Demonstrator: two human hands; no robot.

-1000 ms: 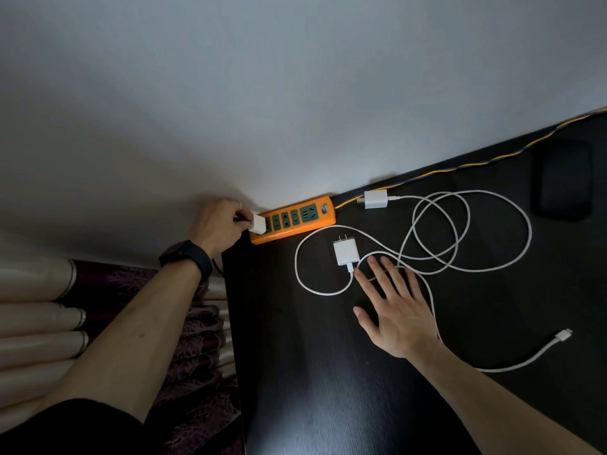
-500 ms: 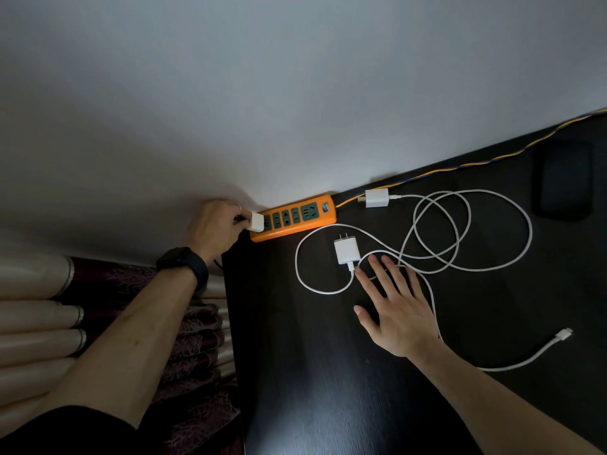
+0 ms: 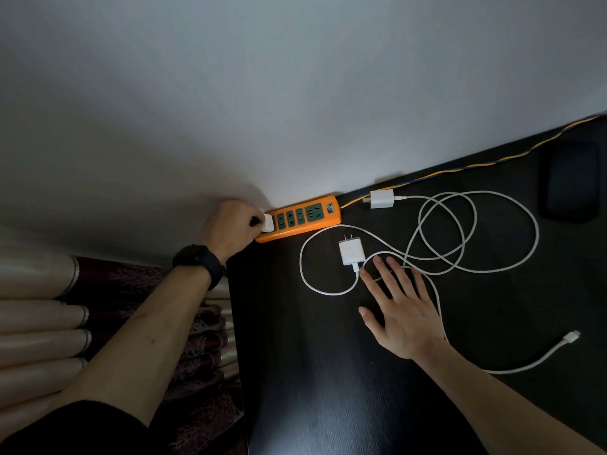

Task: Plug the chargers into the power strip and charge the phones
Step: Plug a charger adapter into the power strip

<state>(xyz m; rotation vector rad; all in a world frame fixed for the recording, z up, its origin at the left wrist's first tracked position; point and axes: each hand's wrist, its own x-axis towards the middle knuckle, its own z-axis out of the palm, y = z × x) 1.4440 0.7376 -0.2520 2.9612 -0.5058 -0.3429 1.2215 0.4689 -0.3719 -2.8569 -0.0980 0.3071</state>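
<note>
An orange power strip (image 3: 303,220) with green sockets lies against the wall at the back of the dark table (image 3: 328,372). My left hand (image 3: 235,226) grips a white charger (image 3: 268,222) at the strip's left end socket. A second white charger (image 3: 351,252) lies prongs-up on the table, with its white cable (image 3: 460,244) looped to the right. My right hand (image 3: 399,307) rests flat with fingers spread just below it, fingertips on the cable. A third white charger (image 3: 381,199) lies right of the strip. A dark phone (image 3: 571,182) sits at far right.
The strip's orange cord (image 3: 460,169) runs along the wall to the right. The cable's free plug end (image 3: 571,337) lies at the right. Curtains (image 3: 108,307) hang past the table's left edge. The wall stands close behind the strip.
My left hand has held the white charger at the strip's left end throughout, barely shifting. My right hand has stayed flat on the cable.
</note>
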